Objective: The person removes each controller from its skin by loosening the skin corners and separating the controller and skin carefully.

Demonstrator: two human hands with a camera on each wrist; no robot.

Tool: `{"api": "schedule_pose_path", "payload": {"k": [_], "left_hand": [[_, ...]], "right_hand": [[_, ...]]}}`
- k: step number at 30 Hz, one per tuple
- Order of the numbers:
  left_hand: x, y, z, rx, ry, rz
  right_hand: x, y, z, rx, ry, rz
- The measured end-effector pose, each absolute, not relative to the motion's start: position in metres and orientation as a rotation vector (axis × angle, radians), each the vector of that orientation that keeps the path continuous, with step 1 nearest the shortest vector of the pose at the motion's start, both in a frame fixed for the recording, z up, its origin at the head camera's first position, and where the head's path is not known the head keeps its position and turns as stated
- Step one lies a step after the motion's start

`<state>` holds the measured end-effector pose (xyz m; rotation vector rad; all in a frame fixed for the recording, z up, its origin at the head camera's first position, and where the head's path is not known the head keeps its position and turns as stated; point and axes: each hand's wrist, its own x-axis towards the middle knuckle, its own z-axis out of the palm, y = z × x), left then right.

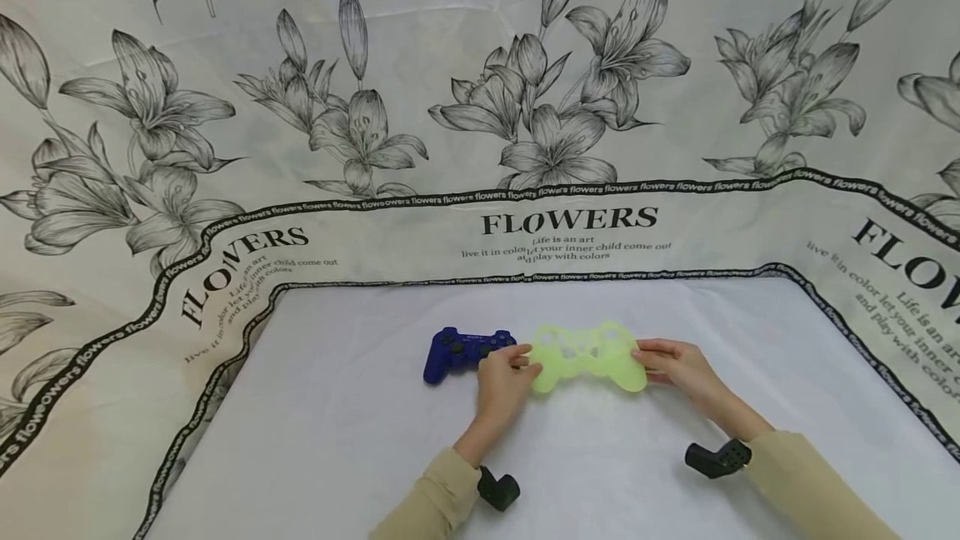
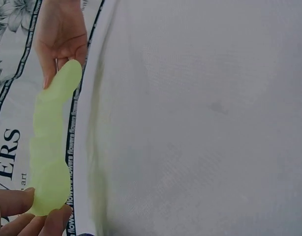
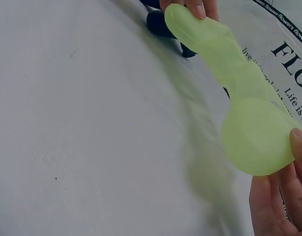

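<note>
A pale yellow-green silicone controller cover (image 1: 577, 362) is held up between both hands, its button openings facing away from the wrists. My left hand (image 1: 502, 382) pinches its left end between thumb and fingers. At the opposite end, my right hand (image 1: 678, 369) grips the other lobe, with the thumb (image 3: 299, 142) on the near face and fingers behind. In the right wrist view the cover's shadow falls on the white cloth beneath it. A dark blue game controller (image 1: 456, 350) lies on the table just left of the cover, partly hidden behind my left hand.
White cloth covers the table (image 1: 360, 440). Behind and at both sides rises a curtain (image 1: 397, 240) printed with grey lilies and the word FLOWERS. Each wrist carries a black camera mount, one near the left sleeve (image 1: 431, 494) and another by the right sleeve (image 1: 806, 473).
</note>
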<state>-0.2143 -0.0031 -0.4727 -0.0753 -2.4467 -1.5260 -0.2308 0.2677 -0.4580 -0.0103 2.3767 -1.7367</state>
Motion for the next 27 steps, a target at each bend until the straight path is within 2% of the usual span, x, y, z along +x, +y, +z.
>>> {"api": "schedule_pose_path", "payload": {"k": [6, 27], "left_hand": [[-0.221, 0.002, -0.475, -0.189, -2.487, -1.443], [-0.227, 0.027, -0.479, -0.13, -2.566, -1.385]], "right_hand": [[-0.232, 0.273, -0.459, 0.042, 2.426, -1.682], [-0.234, 0.284, -0.461, 0.138, 2.394, -1.643]]}}
